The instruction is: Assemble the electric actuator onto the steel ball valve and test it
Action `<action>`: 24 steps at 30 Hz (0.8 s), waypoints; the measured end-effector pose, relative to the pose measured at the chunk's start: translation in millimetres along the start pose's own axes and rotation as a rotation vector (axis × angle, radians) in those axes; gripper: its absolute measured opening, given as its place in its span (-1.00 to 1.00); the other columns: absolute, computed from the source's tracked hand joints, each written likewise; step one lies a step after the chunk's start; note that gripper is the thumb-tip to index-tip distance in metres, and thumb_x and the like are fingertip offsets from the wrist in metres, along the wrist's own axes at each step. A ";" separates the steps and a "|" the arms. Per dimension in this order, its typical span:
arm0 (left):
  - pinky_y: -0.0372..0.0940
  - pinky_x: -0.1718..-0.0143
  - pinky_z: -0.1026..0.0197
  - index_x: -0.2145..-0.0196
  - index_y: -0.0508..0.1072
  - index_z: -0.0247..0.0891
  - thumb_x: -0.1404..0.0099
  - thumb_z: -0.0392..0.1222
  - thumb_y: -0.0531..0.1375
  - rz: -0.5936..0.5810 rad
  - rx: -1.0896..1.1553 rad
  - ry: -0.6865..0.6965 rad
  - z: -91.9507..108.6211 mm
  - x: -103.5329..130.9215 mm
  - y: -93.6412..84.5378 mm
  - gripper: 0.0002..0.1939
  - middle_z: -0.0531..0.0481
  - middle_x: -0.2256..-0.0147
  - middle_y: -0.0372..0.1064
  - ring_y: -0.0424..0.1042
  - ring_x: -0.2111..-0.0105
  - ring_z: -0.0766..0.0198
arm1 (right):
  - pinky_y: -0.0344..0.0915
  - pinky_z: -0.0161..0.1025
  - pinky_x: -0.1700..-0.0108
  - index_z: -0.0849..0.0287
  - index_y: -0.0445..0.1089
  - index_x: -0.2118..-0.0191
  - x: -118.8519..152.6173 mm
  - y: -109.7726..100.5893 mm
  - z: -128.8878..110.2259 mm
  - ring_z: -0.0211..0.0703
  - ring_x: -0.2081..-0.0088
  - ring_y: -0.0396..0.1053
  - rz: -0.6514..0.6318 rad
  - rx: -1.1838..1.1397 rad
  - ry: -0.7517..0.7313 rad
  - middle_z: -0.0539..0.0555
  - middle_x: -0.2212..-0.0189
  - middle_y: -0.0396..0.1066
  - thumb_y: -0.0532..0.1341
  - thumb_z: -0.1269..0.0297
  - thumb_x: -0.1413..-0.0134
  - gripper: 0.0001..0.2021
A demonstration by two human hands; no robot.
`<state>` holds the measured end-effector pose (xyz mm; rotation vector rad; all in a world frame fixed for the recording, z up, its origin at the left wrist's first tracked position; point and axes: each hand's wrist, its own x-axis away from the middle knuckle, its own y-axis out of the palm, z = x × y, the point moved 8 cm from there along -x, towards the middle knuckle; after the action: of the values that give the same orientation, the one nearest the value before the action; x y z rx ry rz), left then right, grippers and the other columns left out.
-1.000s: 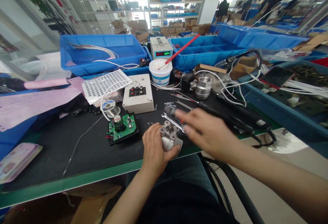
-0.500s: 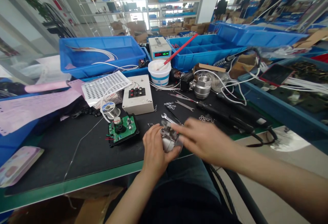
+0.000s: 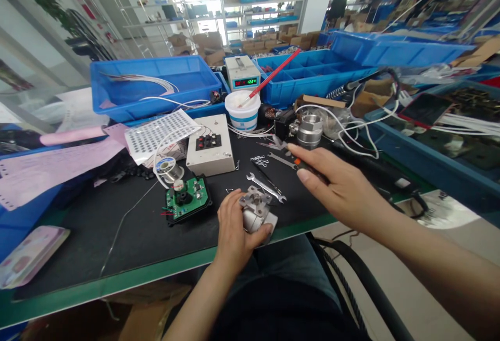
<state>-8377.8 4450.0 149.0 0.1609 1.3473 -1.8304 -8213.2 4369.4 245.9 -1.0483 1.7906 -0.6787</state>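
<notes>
In my left hand [image 3: 233,231], a silver metal ball valve [image 3: 255,216] is gripped at the table's front edge, its flat flange with a centre stem facing up. My right hand [image 3: 336,182] is closed around an adjustable wrench [image 3: 280,144], its grey head blurred, with a dark handle and an orange spot. The wrench is held apart from the valve, above the tools on the mat. Between the hands lie a double-ended spanner [image 3: 266,187] and a thinner spanner [image 3: 282,161]. Several small metal clips [image 3: 260,161] lie behind them.
To the left are a green circuit board [image 3: 191,195], a solder spool [image 3: 169,169] and a beige switch box [image 3: 211,161]. Behind stand a white tub [image 3: 242,114], a second metal valve [image 3: 310,131] and blue bins [image 3: 156,104]. Cables [image 3: 361,122] loop at the right.
My right hand has moved right and away from the valve, carrying the wrench. The valve's flange now shows uncovered. My left hand stays in place, still holding the valve.
</notes>
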 end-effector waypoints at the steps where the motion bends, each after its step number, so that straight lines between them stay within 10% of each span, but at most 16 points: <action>1: 0.24 0.00 -0.12 -0.02 0.17 -0.30 -0.13 -0.03 0.24 -0.012 0.041 -0.007 -1.5 -0.5 -0.7 -0.43 -0.30 0.02 0.27 0.24 -0.06 -0.06 | 0.36 -0.15 0.12 0.04 0.17 -0.19 0.7 8.7 8.4 -0.10 0.12 0.37 -0.047 0.020 0.014 0.09 0.12 0.34 0.00 0.19 -0.27 -0.60; 10: 0.07 -0.17 -0.19 -0.11 0.19 -0.24 -0.12 0.09 0.25 -0.253 0.361 -0.034 -16.4 -4.9 -4.5 -0.33 -0.26 -0.09 0.24 0.01 -0.23 -0.06 | 0.20 0.17 -0.07 0.35 0.34 -0.02 3.1 93.6 58.9 0.18 -0.03 0.26 -0.088 0.331 -0.050 0.36 0.01 0.29 0.06 0.24 -0.23 -0.64; 19: 0.17 -0.15 -0.05 -0.11 0.20 -0.26 -0.12 0.04 0.27 -0.130 0.353 -0.142 -18.1 13.9 -32.6 -0.33 -0.24 -0.09 0.25 0.15 -0.18 0.04 | 0.12 0.17 -0.16 0.07 -0.01 -0.24 13.7 127.9 -25.7 0.12 -0.19 0.12 -0.451 -0.615 0.030 0.26 -0.19 0.13 0.28 0.12 0.03 -0.26; 24: 0.31 0.01 0.15 0.05 0.28 -0.12 -0.21 -0.11 0.23 0.068 0.248 -0.051 -37.2 30.6 -94.5 -0.64 -0.04 0.13 0.39 0.36 0.05 0.23 | 0.28 -0.03 -0.05 0.07 0.17 -0.07 15.3 160.1 -29.2 0.05 -0.10 0.26 -0.399 -0.929 0.289 0.19 -0.09 0.29 0.20 0.37 0.11 -0.47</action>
<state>-8474.9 4471.5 185.9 0.2850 1.0647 -1.9265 -8301.4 4433.9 124.4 -2.0426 2.2266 -0.1904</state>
